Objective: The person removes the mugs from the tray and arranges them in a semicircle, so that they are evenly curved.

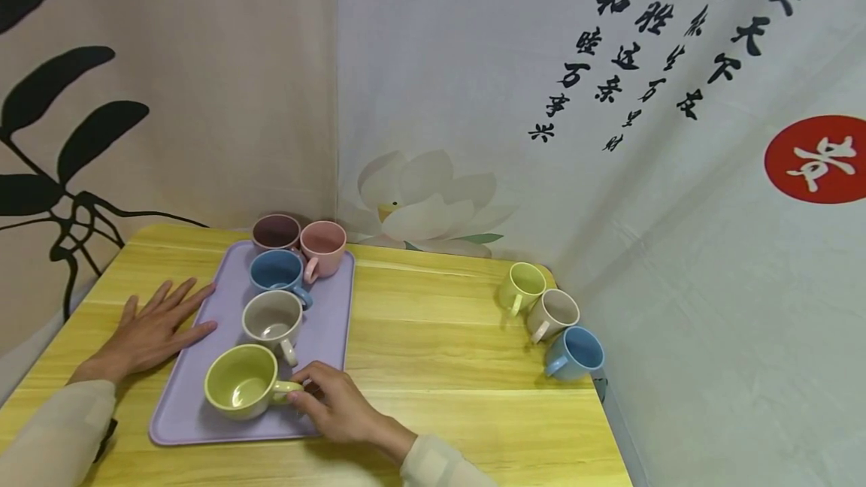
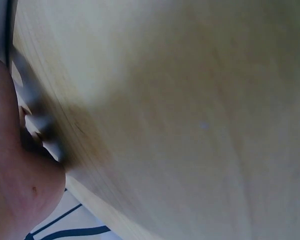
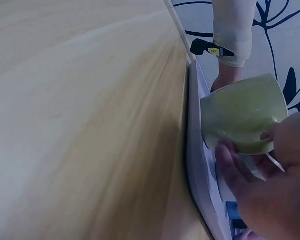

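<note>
Right hand (image 1: 341, 406), nearer: fingers (image 1: 318, 372) pinching handle (image 1: 283, 389) of green cup (image 1: 242, 383). Cup at near end of purple tray (image 1: 331, 322), left of fingers, handle pointing right. Left hand (image 1: 152, 333): fingers spread, holding nothing, at tray's left edge.

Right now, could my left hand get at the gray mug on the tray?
Probably yes: your left hand rests at the left edge of the tray, and nothing stands between it and the gray mug.

My head view looks forward and down at the whole tray (image 1: 328, 329); left wrist's basically right up against the table (image 1: 433, 337); right wrist faces my left sleeve (image 3: 232, 27) past the front yellow cup (image 3: 240, 115), which the head view catches too.
</note>
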The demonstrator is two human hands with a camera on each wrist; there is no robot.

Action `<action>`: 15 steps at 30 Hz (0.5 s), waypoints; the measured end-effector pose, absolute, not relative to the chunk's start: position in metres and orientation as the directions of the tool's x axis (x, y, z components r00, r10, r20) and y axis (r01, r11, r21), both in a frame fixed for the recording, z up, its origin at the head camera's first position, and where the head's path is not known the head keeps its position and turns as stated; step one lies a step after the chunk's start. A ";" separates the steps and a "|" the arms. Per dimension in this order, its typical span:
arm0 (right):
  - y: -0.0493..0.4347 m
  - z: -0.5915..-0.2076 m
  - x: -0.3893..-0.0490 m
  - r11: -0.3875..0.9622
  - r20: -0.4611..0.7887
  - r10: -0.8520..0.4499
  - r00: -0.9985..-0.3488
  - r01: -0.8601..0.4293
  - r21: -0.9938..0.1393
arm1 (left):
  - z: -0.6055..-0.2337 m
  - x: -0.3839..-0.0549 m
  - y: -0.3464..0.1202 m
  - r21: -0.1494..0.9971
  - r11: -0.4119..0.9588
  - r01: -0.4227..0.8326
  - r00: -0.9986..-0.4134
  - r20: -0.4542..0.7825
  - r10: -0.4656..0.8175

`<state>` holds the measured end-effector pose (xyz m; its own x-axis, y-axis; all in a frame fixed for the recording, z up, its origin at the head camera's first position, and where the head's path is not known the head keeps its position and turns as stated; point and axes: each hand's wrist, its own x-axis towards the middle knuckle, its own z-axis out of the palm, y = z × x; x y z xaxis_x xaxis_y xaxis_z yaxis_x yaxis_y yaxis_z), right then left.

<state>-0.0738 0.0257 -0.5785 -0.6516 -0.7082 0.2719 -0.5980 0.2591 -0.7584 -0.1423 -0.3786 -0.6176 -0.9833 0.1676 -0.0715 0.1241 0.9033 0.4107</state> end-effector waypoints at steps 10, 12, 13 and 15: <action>0.026 -0.572 -0.076 0.269 0.170 -0.742 -0.649 -0.520 -0.810 | -0.620 -0.142 -0.379 0.415 0.902 0.121 -0.985 -0.061 0.160; 0.026 -0.572 -0.076 0.269 0.160 -0.741 -0.652 -0.508 -0.818 | -0.620 -0.142 -0.379 0.412 0.903 0.120 -0.985 -0.066 0.161; 0.026 -0.573 -0.076 0.268 0.156 -0.741 -0.653 -0.501 -0.823 | -0.620 -0.142 -0.379 0.411 0.904 0.118 -0.985 -0.069 0.160; 0.027 -0.573 -0.076 0.263 0.149 -0.740 -0.656 -0.487 -0.833 | -0.619 -0.143 -0.379 0.407 0.906 0.119 -0.984 -0.074 0.163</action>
<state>-0.0758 0.0268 -0.5735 -0.6559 -0.7399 0.1494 -0.4866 0.2632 -0.8330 -0.1426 -0.3786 -0.6189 -0.9839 0.1626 -0.0741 0.1190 0.9057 0.4069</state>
